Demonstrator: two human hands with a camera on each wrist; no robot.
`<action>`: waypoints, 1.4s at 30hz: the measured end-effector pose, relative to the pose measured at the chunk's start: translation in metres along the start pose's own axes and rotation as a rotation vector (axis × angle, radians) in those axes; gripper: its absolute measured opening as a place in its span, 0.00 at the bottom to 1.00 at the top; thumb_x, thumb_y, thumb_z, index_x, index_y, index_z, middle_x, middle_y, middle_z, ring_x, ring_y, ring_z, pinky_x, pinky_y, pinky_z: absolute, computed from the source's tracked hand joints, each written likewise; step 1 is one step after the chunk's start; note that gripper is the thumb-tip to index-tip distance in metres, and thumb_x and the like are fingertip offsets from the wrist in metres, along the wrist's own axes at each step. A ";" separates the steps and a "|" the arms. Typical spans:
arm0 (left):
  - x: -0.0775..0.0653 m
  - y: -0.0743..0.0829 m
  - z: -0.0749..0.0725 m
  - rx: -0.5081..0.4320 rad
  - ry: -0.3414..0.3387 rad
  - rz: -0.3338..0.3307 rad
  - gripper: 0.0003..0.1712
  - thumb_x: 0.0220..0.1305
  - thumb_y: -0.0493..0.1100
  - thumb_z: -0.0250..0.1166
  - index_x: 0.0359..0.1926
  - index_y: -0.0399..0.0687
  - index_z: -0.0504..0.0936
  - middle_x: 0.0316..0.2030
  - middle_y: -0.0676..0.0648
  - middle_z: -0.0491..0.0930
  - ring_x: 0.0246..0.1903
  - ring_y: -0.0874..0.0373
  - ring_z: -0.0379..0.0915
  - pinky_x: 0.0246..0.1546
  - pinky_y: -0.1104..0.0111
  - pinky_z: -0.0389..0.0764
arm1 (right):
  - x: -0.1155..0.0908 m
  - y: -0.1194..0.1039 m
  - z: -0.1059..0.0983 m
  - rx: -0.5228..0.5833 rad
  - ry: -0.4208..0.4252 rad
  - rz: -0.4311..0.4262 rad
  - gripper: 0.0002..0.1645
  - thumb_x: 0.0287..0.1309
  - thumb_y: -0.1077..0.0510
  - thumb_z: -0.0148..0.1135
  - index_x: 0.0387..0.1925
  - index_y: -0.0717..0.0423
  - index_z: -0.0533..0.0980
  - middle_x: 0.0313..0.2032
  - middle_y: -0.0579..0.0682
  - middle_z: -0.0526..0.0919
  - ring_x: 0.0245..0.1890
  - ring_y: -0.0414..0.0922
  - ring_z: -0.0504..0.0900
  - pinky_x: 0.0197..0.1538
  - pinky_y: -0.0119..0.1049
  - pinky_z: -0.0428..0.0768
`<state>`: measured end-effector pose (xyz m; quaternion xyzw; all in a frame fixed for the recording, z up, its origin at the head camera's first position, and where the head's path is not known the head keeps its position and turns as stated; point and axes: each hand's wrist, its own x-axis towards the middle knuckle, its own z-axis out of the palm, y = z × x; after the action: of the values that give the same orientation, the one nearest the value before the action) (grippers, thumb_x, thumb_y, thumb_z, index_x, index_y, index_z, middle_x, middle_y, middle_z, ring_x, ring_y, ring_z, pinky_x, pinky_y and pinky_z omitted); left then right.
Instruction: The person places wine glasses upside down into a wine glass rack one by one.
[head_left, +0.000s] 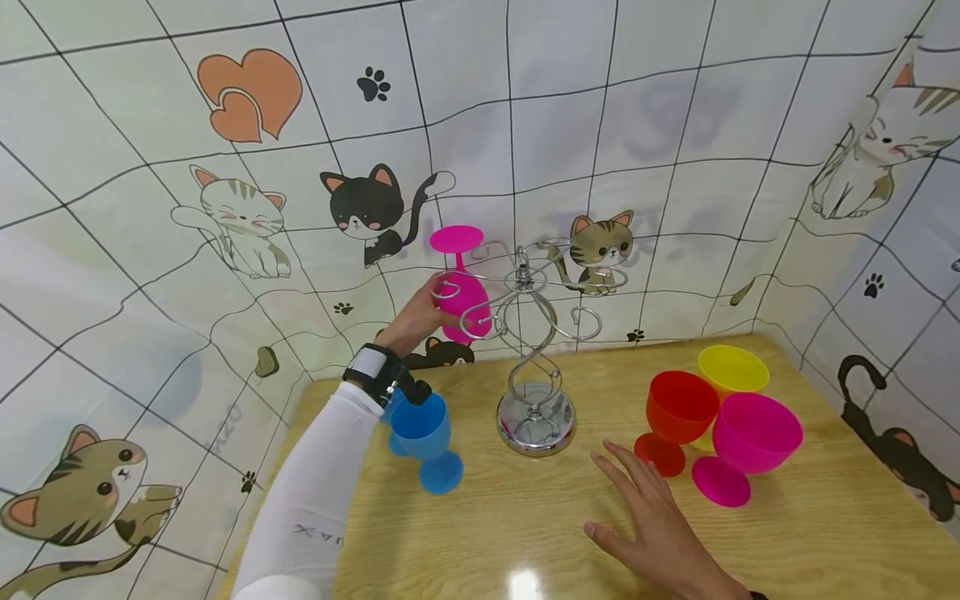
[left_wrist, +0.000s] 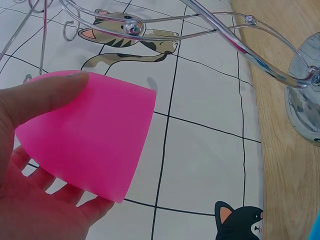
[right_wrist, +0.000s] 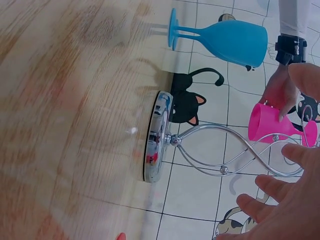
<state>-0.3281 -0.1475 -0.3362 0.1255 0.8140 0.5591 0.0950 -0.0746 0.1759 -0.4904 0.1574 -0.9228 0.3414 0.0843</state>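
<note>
Beside the upper loops of a metal rack [head_left: 534,354], seen from the head view, the person's left hand [head_left: 420,318] holds a pink cup [head_left: 467,293] upside down above the table [head_left: 465,546], its foot uppermost and its mouth below. Wire curls cross in front of the cup from this side, and I cannot tell whether any of them touches its stem. The right hand [head_left: 656,521] holds nothing, its fingers spread near a red cup [head_left: 681,407]. Close to that one stand a yellow cup [head_left: 732,369] and a second pink cup [head_left: 756,433]; across from them is a blue cup [head_left: 422,433], with another blue cup [head_left: 397,447] partly hidden behind it. Through the left wrist view I see the thumb along one side of the pink bowl and the fingers round the other; the foot is out of sight. It looks like thin, smooth plastic, so I'd judge it light, fairly stiff and slightly slippery, unlikely to shatter, though a hard squeeze might flex the rim. Holding it round the bowl seems right, since that leaves the slim stem free. Over in the right wrist view, the held cup is by the rack's upper wires, and the right hand's empty fingers fan out in the foreground.
</note>
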 end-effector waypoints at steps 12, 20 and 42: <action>0.020 -0.002 0.016 -0.143 -0.089 0.125 0.41 0.61 0.34 0.67 0.71 0.52 0.59 0.63 0.43 0.64 0.62 0.51 0.61 0.60 0.58 0.74 | -0.006 -0.005 0.002 -0.031 0.016 -0.036 0.53 0.50 0.38 0.71 0.74 0.29 0.55 0.75 0.44 0.55 0.73 0.53 0.54 0.70 0.69 0.53; 0.028 -0.007 0.027 -0.181 -0.149 0.195 0.41 0.64 0.31 0.63 0.74 0.51 0.55 0.70 0.44 0.63 0.71 0.50 0.58 0.72 0.51 0.62 | -0.007 -0.003 0.004 -0.027 -0.003 0.004 0.54 0.48 0.35 0.71 0.74 0.28 0.55 0.74 0.44 0.56 0.73 0.52 0.54 0.65 0.73 0.57; 0.050 -0.009 0.051 -0.022 -0.104 0.119 0.51 0.59 0.44 0.71 0.76 0.63 0.51 0.69 0.44 0.65 0.68 0.47 0.66 0.66 0.49 0.70 | -0.006 -0.003 0.003 -0.075 -0.063 0.102 0.55 0.45 0.30 0.69 0.74 0.28 0.56 0.74 0.46 0.57 0.72 0.58 0.57 0.60 0.75 0.64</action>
<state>-0.3614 -0.0901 -0.3630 0.2015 0.7929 0.5653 0.1051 -0.0681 0.1730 -0.4919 0.1175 -0.9441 0.3051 0.0436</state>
